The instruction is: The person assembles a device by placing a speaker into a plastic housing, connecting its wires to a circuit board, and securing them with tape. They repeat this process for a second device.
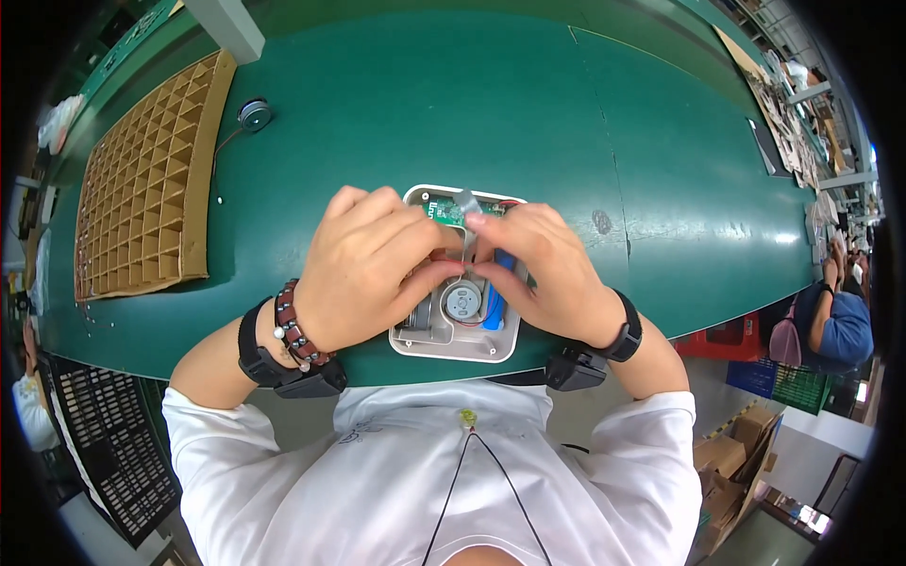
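An off-white plastic housing [453, 348], its inside facing up, lies on the green table right in front of me. Inside are a green circuit board [440, 211], a round metal motor [461, 300] and a blue battery pack [494, 307]. Both hands meet over its middle. My left hand [373, 269] is closed, thumb and finger pinched just above the motor; what they grip is too small to make out. My right hand [543, 264] pinches a thin silvery-grey strip [467, 201] that sticks up over the board. Thin wires run near the fingertips.
A cardboard divider tray [151, 179] with many cells stands at the left. Beside it lies another round motor [254, 115] with its wire. Black crates [104, 434] are at the lower left, a red crate [722, 340] at the right. A person [843, 325] sits farther right.
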Demonstrator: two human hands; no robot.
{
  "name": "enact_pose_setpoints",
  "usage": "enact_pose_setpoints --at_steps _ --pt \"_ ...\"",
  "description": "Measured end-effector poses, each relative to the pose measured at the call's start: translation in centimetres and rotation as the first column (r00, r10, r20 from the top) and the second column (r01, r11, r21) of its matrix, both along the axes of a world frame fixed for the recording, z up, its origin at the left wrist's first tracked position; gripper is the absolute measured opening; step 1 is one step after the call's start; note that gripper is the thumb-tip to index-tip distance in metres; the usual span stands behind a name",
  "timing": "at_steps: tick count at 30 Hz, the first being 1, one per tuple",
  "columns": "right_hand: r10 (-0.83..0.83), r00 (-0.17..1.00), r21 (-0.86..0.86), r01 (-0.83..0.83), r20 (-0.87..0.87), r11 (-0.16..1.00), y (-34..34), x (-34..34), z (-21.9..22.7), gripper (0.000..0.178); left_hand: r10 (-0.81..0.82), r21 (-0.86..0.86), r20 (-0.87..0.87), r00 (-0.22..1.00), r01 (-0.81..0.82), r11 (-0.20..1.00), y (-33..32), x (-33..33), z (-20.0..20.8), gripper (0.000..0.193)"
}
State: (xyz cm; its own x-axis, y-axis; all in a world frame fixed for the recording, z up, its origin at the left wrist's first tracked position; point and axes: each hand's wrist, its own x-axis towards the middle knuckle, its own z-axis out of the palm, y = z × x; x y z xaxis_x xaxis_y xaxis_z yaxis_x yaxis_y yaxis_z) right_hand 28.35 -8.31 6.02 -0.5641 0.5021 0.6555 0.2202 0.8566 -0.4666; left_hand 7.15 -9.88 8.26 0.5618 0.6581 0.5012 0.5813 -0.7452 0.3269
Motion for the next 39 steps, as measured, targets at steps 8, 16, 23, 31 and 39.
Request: enact_pose_setpoints --at_steps 8,16,23,31,39 --pt "-0.040 0.998 0.002 0.040 0.044 0.999 0.0 -0.3 0.1 0.057 0.003 0.132 -0.040 0.999 0.002 0.991 0.0 -0.3 -0.3 0.015" --pt "-0.149 0.975 -0.006 0.150 -0.164 0.989 0.4 -0.5 0.7 0.042 -0.039 0.192 -0.042 0.998 0.047 0.980 0.4 -0.3 -0.5 0.017" --pt "-0.076 0.996 -0.098 0.080 0.037 0.992 -0.1 0.4 2.9 0.044 0.017 -0.047 0.015 1.000 -0.016 0.999 0.0 -0.2 -0.1 0.016" --pt "-0.107 0.994 -0.206 0.102 -0.015 0.973 -1.0 -0.4 1.5 0.064 0.047 -0.143 0.081 0.996 -0.035 0.989 -0.1 -0.2 -0.4 0.009" --pt "-0.112 0.993 -0.086 0.115 0.039 0.990 -0.8 -0.4 1.2 0.064 0.062 -0.180 0.073 0.995 -0.047 0.982 -0.2 -0.2 -0.3 0.007"
